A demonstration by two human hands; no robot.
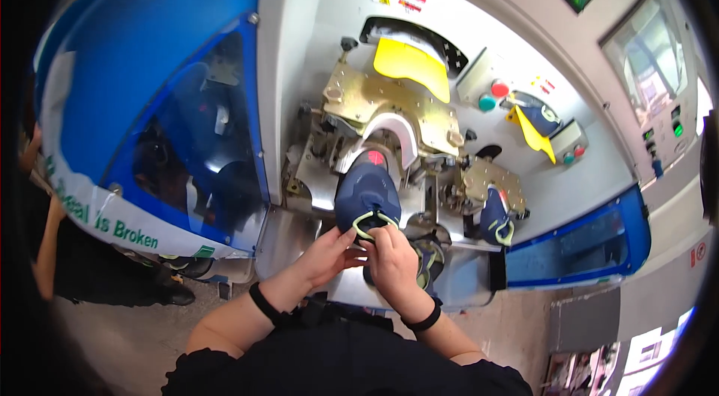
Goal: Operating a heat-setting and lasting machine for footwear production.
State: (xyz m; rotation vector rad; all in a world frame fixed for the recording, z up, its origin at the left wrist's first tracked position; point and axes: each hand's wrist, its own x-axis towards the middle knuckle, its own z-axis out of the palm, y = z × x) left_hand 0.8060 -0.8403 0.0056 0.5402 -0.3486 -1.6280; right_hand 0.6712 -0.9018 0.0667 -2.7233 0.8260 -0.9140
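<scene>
A navy shoe upper with a lime-green edge round its opening sits in front of me. Its far end lies in the white curved pad of a machine's clamp. My left hand grips the near left edge of the opening, fingers curled and closed. On the other side my right hand is closed in a pinch at the lime-green edge, and what lies under its fingertips is hidden. Below my right hand more dark shoe parts with lime-green trim show, partly covered by the hand and wrist.
A brass-coloured plate and a yellow flap stand above the clamp. To the right, another navy upper sits at a second clamp, below red and green buttons. A blue windowed door borders the left; another person's arm shows there.
</scene>
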